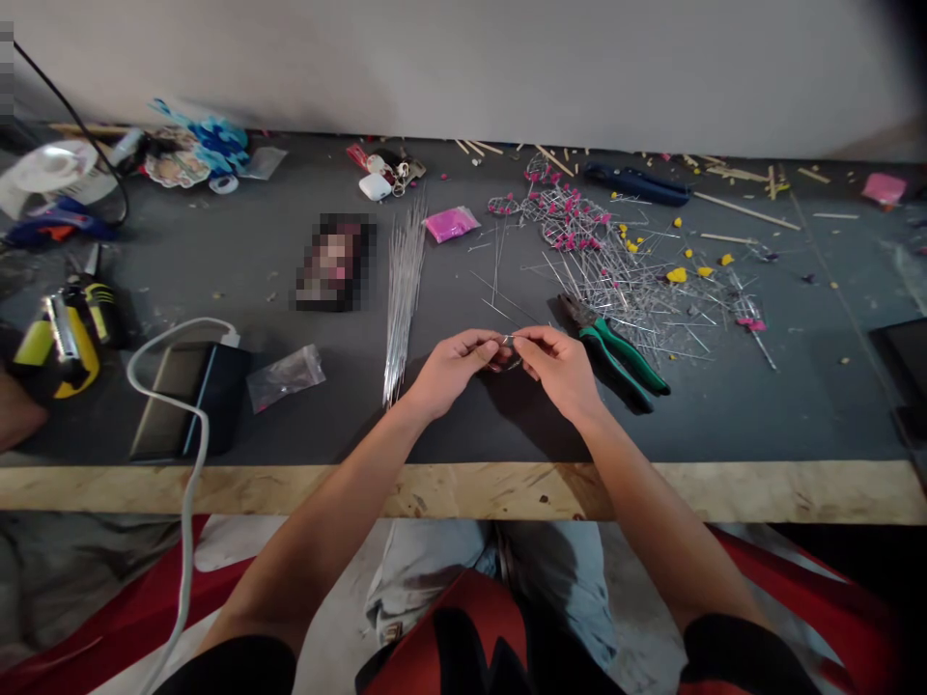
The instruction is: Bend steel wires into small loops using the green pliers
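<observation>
My left hand (463, 365) and my right hand (554, 365) meet near the front of the dark tabletop, both closed in a pinch on a thin wire (508, 339). The wire seems to curve in a loop below the fingertips; its exact shape is too small to tell. Right beside my right hand lie green-handled pliers (627, 352), jaws toward the back. A bundle of straight silvery wires (404, 290) lies left of my left hand. Behind the pliers spreads a pile of wire pieces (630, 280), many with pink parts (572, 217).
A power bank (192, 401) with a white cable, a small plastic bag (286, 378) and cutters (67, 343) lie left. Farther back are a pink packet (452, 224), keys (395, 174) and a dark blue tool (637, 183). Another person's hand (15, 410) shows at the left edge.
</observation>
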`<action>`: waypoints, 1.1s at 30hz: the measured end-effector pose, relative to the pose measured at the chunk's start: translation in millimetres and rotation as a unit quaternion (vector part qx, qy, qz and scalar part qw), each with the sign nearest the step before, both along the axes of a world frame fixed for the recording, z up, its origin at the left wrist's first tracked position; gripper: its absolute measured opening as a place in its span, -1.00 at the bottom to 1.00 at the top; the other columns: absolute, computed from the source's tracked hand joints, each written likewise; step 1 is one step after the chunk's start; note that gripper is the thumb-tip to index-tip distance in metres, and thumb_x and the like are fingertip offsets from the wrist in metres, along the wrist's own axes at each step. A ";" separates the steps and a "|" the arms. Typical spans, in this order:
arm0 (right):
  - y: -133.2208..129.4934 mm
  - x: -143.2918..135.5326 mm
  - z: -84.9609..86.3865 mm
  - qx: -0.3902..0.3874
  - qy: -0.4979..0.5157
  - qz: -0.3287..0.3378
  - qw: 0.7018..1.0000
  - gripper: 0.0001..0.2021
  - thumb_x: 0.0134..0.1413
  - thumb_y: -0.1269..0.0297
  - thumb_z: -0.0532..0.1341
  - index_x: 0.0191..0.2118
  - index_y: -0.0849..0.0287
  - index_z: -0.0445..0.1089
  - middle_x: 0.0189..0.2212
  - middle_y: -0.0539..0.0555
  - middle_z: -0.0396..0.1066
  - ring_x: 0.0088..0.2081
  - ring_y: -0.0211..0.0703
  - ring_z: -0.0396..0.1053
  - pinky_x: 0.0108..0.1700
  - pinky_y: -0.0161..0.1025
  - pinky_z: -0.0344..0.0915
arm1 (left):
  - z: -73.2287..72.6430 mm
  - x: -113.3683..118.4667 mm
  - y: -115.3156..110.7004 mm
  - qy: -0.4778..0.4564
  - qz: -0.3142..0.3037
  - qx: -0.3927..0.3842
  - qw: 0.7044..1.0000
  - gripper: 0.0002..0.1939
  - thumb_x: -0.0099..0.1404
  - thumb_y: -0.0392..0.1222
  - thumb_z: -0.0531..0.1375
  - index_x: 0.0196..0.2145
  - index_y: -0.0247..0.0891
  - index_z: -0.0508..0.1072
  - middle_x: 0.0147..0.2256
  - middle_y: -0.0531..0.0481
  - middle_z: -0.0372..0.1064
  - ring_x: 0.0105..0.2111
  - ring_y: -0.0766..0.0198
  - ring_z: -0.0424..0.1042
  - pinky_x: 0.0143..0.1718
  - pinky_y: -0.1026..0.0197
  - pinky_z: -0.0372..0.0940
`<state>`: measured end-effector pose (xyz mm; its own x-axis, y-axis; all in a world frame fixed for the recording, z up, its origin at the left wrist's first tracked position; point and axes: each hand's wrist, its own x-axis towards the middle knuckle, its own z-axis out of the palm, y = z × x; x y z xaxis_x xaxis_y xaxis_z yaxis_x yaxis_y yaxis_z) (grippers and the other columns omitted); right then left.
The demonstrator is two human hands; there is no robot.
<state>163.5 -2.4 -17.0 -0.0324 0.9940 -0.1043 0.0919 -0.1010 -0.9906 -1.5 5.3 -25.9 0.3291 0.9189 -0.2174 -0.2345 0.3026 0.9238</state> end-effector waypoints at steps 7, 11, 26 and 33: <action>4.8 4.3 0.3 -0.053 0.173 0.008 0.984 -0.81 -0.05 0.23 0.27 -0.26 0.15 0.44 -0.47 -0.03 0.38 -0.54 -0.39 0.22 -0.52 -0.35 0.14 | 7.4 -4.2 0.6 -0.099 -0.020 -0.072 0.992 -0.80 0.24 -0.17 0.17 -0.22 -0.33 0.47 -0.22 -0.14 0.49 -0.24 0.26 0.48 -0.17 0.21 0.36; 5.1 5.9 5.7 -0.078 0.201 0.016 0.976 -0.82 -0.06 0.26 0.26 -0.26 0.13 0.43 -0.40 -0.02 0.40 -0.50 -0.38 0.26 -0.47 -0.33 0.21 | 9.5 -6.6 0.3 -0.102 -0.037 -0.091 0.990 -0.80 0.26 -0.23 0.13 -0.20 -0.31 0.47 -0.19 -0.14 0.50 -0.22 0.25 0.50 -0.07 0.16 0.36; 5.1 11.2 13.1 -0.093 0.218 0.038 0.971 -0.83 -0.05 0.23 0.26 -0.27 0.10 0.41 -0.44 -0.06 0.36 -0.53 -0.40 0.23 -0.50 -0.35 0.21 | 12.2 -7.5 -5.6 -0.127 -0.094 -0.088 0.984 -0.79 0.21 -0.24 0.20 -0.17 -0.25 0.46 -0.26 -0.08 0.50 -0.19 0.23 0.49 -0.07 0.15 0.38; 3.9 7.3 10.1 -0.096 0.228 0.054 0.967 -0.86 -0.04 0.26 0.26 -0.29 0.10 0.42 -0.47 -0.07 0.35 -0.53 -0.39 0.22 -0.49 -0.34 0.20 | 9.5 -1.9 -5.4 -0.101 -0.026 -0.045 0.994 -0.75 0.19 -0.20 0.21 -0.15 -0.27 0.43 -0.28 -0.06 0.47 -0.27 0.28 0.47 -0.21 0.17 0.40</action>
<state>170.8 1.5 -6.9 -0.2215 0.9460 -0.2368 -0.3307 -0.3013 -0.8943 -3.4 -0.1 -16.3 0.4203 0.8795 -0.2231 -0.3944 0.3985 0.8281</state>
